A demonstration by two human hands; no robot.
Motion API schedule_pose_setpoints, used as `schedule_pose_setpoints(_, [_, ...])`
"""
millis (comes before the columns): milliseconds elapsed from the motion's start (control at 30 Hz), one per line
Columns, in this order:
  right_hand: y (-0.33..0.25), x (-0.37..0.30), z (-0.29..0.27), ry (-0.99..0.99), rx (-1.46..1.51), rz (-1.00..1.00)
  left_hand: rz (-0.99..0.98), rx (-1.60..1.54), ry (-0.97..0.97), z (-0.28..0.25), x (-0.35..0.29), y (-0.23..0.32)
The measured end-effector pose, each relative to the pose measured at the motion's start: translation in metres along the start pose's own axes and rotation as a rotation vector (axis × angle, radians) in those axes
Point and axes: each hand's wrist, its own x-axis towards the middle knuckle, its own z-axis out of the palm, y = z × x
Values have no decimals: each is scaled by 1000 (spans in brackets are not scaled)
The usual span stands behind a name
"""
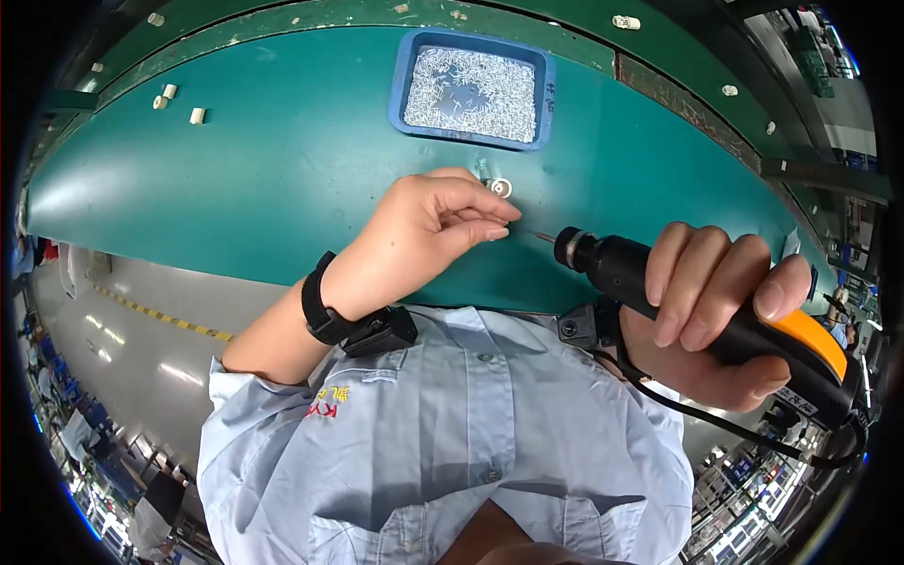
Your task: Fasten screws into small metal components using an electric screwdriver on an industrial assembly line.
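My right hand (pixel 711 306) is wrapped round a black and orange electric screwdriver (pixel 617 268), with its thin bit pointing left. The bit's tip comes close to the fingertips of my left hand (pixel 443 215). Thumb and fingers of that hand are pinched together over the green table. What they hold, if anything, is too small to make out. Just beyond the left fingertips, a small round white part (pixel 501 188) lies on the table. Farther back stands a blue tray (pixel 399 89) with many small silvery pieces, which look like screws, spread over its bottom.
The green table (pixel 282 151) has several small white cylindrical parts (pixel 198 116) at its far left. More white parts, one a cylinder (pixel 625 23), sit beyond the raised back edge. A black cable (pixel 734 428) hangs from the screwdriver past my right sleeve.
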Motion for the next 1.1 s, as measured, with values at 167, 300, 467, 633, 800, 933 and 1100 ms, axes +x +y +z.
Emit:
schedule_pose_setpoints(167, [1, -3, 3, -15, 22, 33, 311, 505, 56, 4, -5, -11])
schedule_pose_setpoints(300, [4, -6, 6, -32, 41, 25, 389, 559, 91, 6, -9, -8])
schedule_pose_setpoints(467, [6, -8, 6, -57, 52, 59, 416, 511, 68, 7, -8, -8])
schedule_pose_setpoints(633, [7, -7, 5, -83, 11, 56, 408, 539, 76, 9, -9, -3])
schedule_pose_setpoints(800, [10, -5, 4, -92, -40, 52, 406, 645, 89, 10, -5, 4])
schedule_pose_setpoints(933, [13, -4, -6, -64, -122, 48, 332, 609, 176, 17, 7, 3])
schedule_pose_setpoints(1100, [21, 5, -18, -44, -110, -52, 59, 486, 185, 14, 26, -18])
